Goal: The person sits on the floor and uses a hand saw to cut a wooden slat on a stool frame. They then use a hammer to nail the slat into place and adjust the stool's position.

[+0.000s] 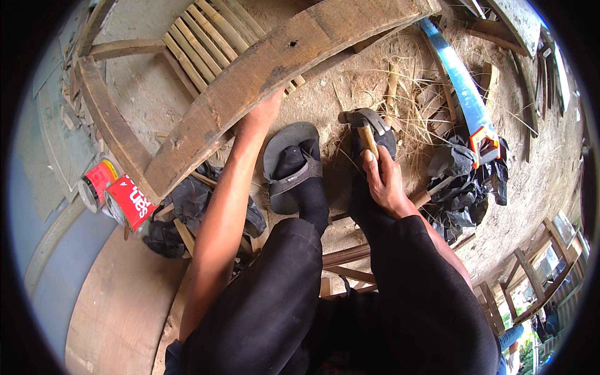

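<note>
The right hand (384, 181) is closed in a fist around the wooden handle of a hammer (364, 125), whose dark metal head lies over the toe of the right foot, just above the dirt floor (550, 175). The left hand (262, 112) reaches up to the underside edge of a thick, weathered wooden beam (269, 75) that runs slantwise from the floor's left side to its top edge; its fingers are hidden behind the beam, so I cannot tell whether they are spread or curled, only that the hand presses against the wood.

The beam is rough and grey-brown, with a dark knot hole near its upper end. Behind it lies a slatted bamboo frame (206, 37), its pale round strips set side by side. Between the hands sits the left foot in a worn grey sandal (289, 165) over a black sock. Dry straw and splinters (406, 106) litter the floor around the hammer head. To the right, a handsaw (462, 94) with a blue blade and a red and black handle rests on crumpled black plastic sheeting (469, 181). More black plastic (187, 206) is bunched under the beam's lower end, and two red cans (115, 194) lie on their sides near the floor's left edge. Wooden frames (531, 275) stand at the lower right corner.
</note>
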A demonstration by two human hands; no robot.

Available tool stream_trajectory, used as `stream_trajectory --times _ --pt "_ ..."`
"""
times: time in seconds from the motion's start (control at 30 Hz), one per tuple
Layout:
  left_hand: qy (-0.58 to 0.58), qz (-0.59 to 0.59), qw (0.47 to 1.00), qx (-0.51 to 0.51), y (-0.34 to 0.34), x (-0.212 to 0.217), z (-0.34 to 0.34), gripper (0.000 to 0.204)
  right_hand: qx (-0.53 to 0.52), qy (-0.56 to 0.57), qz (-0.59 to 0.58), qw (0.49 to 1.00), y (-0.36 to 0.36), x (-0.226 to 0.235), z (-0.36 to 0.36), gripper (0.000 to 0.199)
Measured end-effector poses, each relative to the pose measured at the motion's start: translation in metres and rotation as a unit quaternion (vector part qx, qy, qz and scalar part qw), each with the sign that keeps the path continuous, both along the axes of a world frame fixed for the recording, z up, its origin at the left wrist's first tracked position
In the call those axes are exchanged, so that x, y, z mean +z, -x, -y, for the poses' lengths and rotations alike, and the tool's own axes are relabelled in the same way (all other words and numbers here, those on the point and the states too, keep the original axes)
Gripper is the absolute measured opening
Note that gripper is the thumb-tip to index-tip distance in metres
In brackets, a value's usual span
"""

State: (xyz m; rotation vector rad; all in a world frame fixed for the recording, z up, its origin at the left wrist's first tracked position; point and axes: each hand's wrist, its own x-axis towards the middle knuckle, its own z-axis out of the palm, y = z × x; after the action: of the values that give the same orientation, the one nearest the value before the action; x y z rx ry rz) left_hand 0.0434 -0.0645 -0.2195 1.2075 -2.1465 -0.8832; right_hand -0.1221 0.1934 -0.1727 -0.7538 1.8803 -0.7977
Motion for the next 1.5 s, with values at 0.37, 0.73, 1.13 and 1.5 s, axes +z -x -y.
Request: stream_trajectory --times 0.37,0.73,1.13,1.5 --pt "-0.038 -0.050 0.998 -0.005 0.008 0.014 -0.009 0.014 0.010 -0.009 0.002 1.000 0.001 -0.002 0.000 0.035" --pt "-0.038 -0.030 0.997 -0.065 0.005 0.016 -0.003 0.014 0.005 -0.012 0.011 1.000 0.002 -0.001 0.001 0.034" --pt "-0.035 -0.035 0.997 -0.065 0.005 0.013 -0.006 0.017 0.003 -0.001 0.009 1.000 0.001 -0.015 -0.007 0.031" --pt "-0.027 -0.030 0.997 -0.063 0.005 0.011 -0.007 0.017 -0.003 -0.013 0.025 1.000 0.001 -0.010 -0.003 0.035"
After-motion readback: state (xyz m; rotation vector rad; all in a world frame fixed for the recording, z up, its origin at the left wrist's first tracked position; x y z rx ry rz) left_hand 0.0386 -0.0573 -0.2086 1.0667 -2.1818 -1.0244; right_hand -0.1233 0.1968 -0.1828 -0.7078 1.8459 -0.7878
